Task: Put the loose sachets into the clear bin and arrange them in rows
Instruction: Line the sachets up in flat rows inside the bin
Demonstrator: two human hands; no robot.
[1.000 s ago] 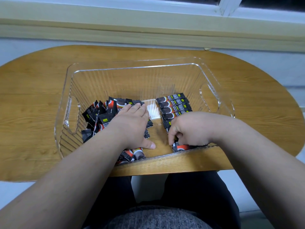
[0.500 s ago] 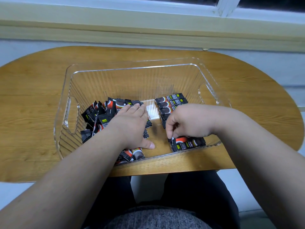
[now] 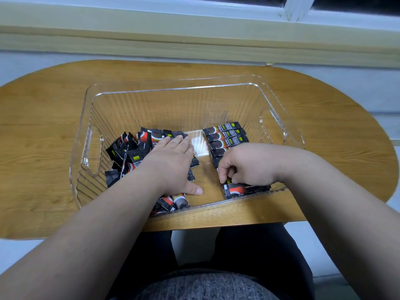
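A clear ribbed plastic bin (image 3: 151, 98) with cut-out handles stands on the wooden table. Inside on the left lies a jumbled heap of black-and-red sachets (image 3: 129, 150). My left hand (image 3: 171, 163) rests flat on that heap, fingers straight, thumb out on the bin floor. On the right, several sachets form a neat row (image 3: 225, 136) stacked front to back. My right hand (image 3: 244, 165) is curled over the near part of that row, its fingertips pinching the edge of a sachet just behind the nearest sachet (image 3: 244, 189). The middle of the row is hidden under this hand.
The oval wooden table (image 3: 43, 131) stands against a wall below a window sill (image 3: 194, 40). The bin's near wall sits close to the table's front edge. My legs and lap show below the table.
My right hand has drawn slightly back from the near wall, uncovering the nearest sachet, and its fingers now work on the sachet behind it. My left hand has stayed on the heap.
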